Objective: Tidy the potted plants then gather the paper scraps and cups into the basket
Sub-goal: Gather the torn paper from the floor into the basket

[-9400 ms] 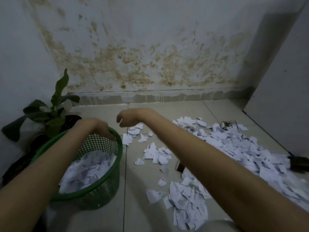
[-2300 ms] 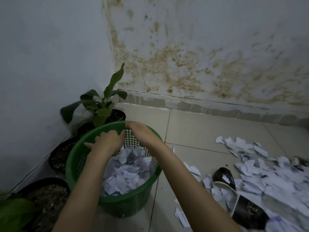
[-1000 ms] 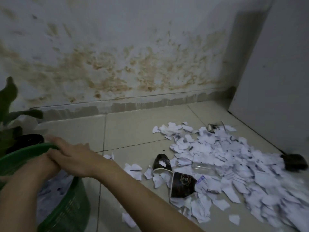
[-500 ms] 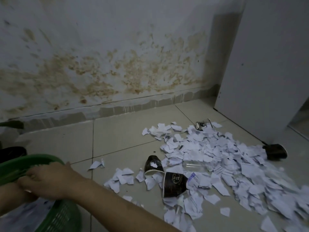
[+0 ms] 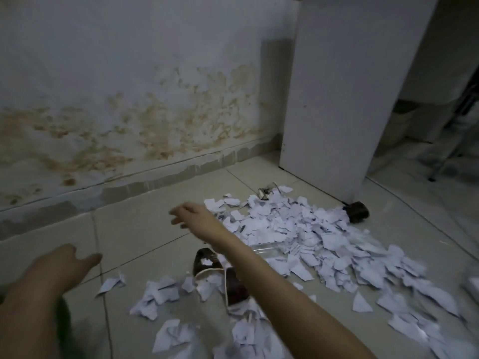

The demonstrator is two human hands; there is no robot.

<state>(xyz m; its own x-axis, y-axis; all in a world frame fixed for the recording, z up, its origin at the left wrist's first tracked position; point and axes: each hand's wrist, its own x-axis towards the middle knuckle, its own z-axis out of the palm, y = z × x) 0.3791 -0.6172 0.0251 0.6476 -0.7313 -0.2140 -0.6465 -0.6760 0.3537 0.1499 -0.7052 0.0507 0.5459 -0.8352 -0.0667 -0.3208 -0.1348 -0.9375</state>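
Observation:
White paper scraps (image 5: 298,229) cover the tiled floor in a wide heap on the right, with a smaller patch (image 5: 160,294) nearer me. Two dark paper cups lie on their sides beneath my right forearm, one (image 5: 204,259) farther and one (image 5: 234,286) closer. Another dark cup (image 5: 357,211) lies by the white panel. A clear cup (image 5: 267,248) lies among the scraps. My right hand (image 5: 191,216) is stretched out above the floor at the heap's left edge, fingers loose, holding nothing. My left hand (image 5: 64,263) hovers low at the left, open and empty. Only a green sliver of the basket (image 5: 63,320) shows.
A stained wall (image 5: 129,99) runs along the back. A white panel (image 5: 337,99) stands at the right, its foot beside the heap. A small crumpled clear thing (image 5: 264,193) lies at the heap's far edge. Bare tiles (image 5: 134,224) lie between my hands.
Both hands have left the basket rim. My right hand has swung out to the right toward the scrap heap. The view has turned right, and the basket and plants have slid out of frame.

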